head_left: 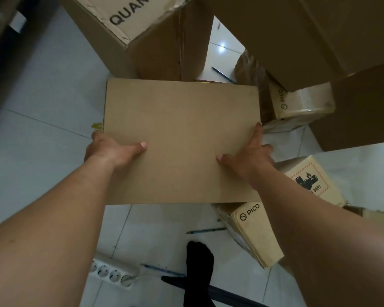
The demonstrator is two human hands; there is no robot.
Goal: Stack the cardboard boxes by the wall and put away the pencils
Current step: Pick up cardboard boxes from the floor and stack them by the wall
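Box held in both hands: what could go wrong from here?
1. The box blocks the view of the floor ahead. A pencil and a power strip lie near the foot, so a step might slip or trip.
2. The left hand and right hand clamp only its side edges, so it might slide out of the grip.

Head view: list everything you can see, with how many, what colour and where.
plain box: one, brown, centre, carried
QUAN box: one, brown, top centre
big boxes: two, brown, upper right
PICO boxes: two, tan, mid right and lower right
labelled box: one, tan, right, 3481 label
pencils: three seen, dark, on floor
power strip: one, white, bottom left
floor: white tiles
sock foot: one, black, bottom centre
left grip: holds plain box's left edge
right grip: holds its right edge
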